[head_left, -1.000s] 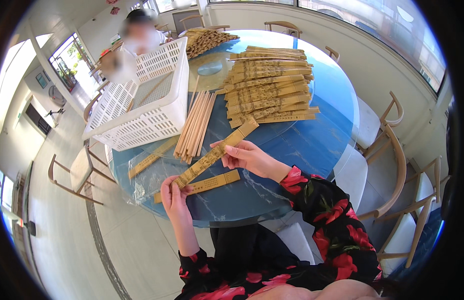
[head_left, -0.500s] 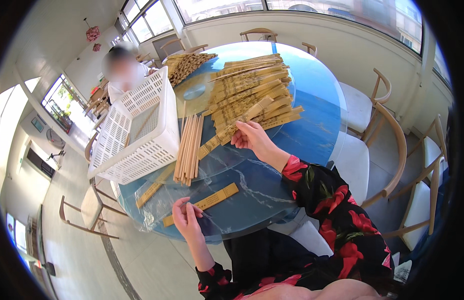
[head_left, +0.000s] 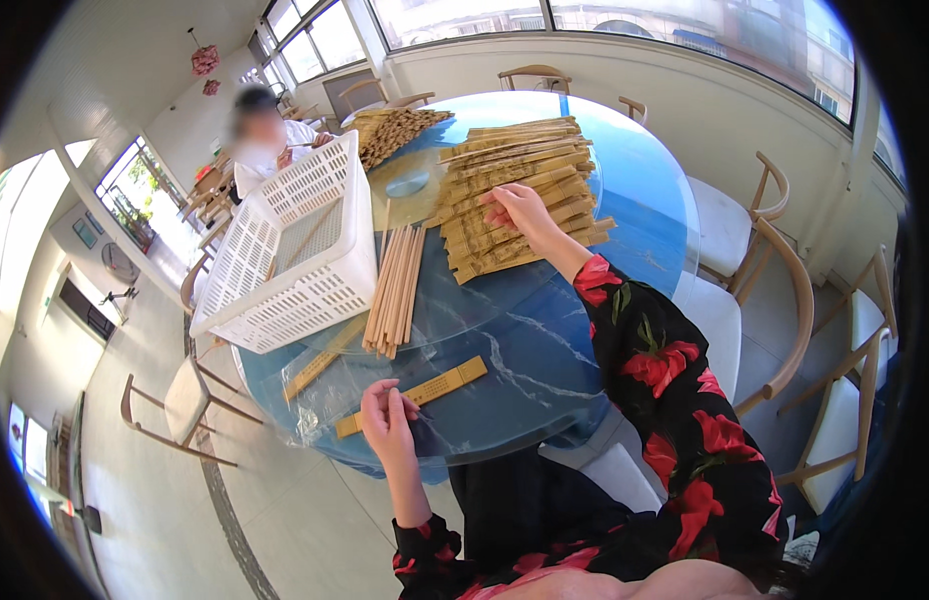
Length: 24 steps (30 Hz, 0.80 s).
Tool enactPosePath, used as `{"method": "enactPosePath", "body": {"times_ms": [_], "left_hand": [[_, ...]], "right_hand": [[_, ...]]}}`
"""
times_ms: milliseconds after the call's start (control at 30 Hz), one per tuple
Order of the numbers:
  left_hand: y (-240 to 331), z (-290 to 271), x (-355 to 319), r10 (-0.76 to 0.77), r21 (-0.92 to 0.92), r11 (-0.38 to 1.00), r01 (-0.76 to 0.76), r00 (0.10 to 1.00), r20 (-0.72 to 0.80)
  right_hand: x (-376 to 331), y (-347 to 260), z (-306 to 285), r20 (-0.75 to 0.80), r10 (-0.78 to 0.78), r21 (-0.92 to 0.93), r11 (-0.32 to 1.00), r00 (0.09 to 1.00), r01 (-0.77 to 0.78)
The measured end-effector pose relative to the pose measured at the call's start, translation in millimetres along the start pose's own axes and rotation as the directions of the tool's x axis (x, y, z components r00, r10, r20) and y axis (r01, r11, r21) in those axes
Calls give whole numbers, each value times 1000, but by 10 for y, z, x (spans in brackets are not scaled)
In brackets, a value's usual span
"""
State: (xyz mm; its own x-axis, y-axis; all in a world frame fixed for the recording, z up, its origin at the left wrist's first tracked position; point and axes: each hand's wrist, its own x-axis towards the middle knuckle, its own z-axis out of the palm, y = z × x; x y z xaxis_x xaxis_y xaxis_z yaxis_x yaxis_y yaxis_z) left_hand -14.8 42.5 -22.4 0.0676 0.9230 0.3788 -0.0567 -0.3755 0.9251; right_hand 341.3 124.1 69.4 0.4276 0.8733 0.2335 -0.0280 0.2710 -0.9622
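Over the pile of yellow printed paper chopstick sleeves (head_left: 520, 150), my right hand (head_left: 522, 212) hovers with loosely bent fingers and nothing visible between them. My left hand (head_left: 388, 422) is at the near table edge, fingers half curled and slightly apart. It is beside a single yellow sleeve (head_left: 450, 383) lying flat, and its fingers partly cover that sleeve. I cannot tell if they touch it. A bundle of bare wooden chopsticks (head_left: 395, 295) lies between the pile and the white plastic basket (head_left: 315, 290). Another yellow sleeve (head_left: 320, 365) lies near the basket's front corner.
Inside the basket are a few thin sticks (head_left: 310, 235). Behind it, another heap of filled sleeves (head_left: 397, 132) lies near a seated person (head_left: 270, 145). Clear plastic film (head_left: 310, 400) covers the table's left edge. Wooden chairs (head_left: 750, 215) surround the round blue table (head_left: 640, 215).
My right hand has risen and moved away from the sleeve at the pile's near edge, which now lies with the others. My left hand stays by the single sleeve. The view has shifted slightly.
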Motion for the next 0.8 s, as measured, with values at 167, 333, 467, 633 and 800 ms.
{"method": "enactPosePath", "body": {"times_ms": [167,333,467,633,800], "left_hand": [[21,45,-35,59,72,995,-64,996,67],[78,44,-61,135,384,908,-168,984,112],[283,152,-59,200,522,807,-276,960,198],[326,244,-81,210,631,682,-370,925,316],[309,269,-79,247,646,650,-400,916,317]], "right_hand": [[-939,267,507,205,-258,-401,858,944,322],[-1236,287,710,579,-461,-407,551,672,729],[-1248,227,633,597,-401,-384,618,695,686],[-1223,219,579,684,-332,-370,609,649,701],[-1236,58,539,866,-202,-301,518,457,801]]}}
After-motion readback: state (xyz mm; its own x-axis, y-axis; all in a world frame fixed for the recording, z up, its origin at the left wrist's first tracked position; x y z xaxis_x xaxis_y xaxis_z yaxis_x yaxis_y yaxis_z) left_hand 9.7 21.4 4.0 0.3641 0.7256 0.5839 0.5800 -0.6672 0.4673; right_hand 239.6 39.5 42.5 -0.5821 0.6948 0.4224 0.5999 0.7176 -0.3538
